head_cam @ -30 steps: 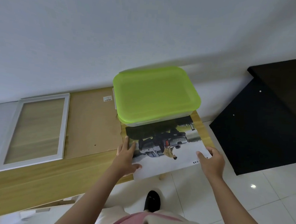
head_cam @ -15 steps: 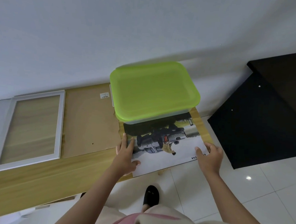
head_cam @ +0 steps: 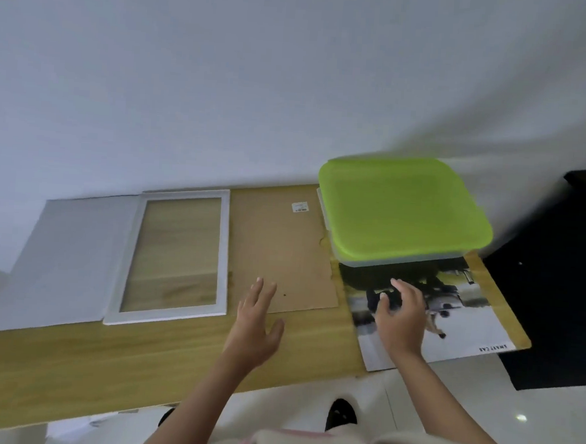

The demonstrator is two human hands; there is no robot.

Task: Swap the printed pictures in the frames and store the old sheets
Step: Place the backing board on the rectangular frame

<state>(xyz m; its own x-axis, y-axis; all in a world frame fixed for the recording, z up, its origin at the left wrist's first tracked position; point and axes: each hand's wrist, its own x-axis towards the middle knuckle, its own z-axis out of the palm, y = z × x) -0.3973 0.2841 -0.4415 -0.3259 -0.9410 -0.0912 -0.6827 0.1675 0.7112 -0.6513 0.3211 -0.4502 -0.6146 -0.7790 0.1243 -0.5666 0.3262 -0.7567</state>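
A light wooden worktop [head_cam: 69, 373] runs along a white wall [head_cam: 224, 80]. At its right end lies a printed picture [head_cam: 464, 321] of a car, face up; its near edge hangs a little past the worktop's front edge, and its far part is tucked beneath a storage box with a lime-green lid [head_cam: 402, 208]. A narrow strip of bare wood shows between the print's right side and the worktop's right end, beyond which stands a black cabinet [head_cam: 561, 307].

The right hand [head_cam: 402, 317] is over the middle of the print with fingers loosely curved and apart, gripping nothing; whether the fingertips touch the paper cannot be told. The left hand [head_cam: 256, 326] is spread flat with fingers straight, its fingertips at the near edge of a brown backing board [head_cam: 279, 252], the palm over bare wood; it holds nothing.

The backing board lies flat between the box and a white picture frame [head_cam: 224, 252], its left edge just beside the frame and its right edge by the print. The frame's pane shows the wood grain through it. Left of the frame, touching it, lies a white sheet [head_cam: 73, 260]. A broad band of open worktop stretches along the front edge before the frame and sheet. Below, a white tiled floor [head_cam: 480, 398] and a dark shoe [head_cam: 341, 413] are visible.
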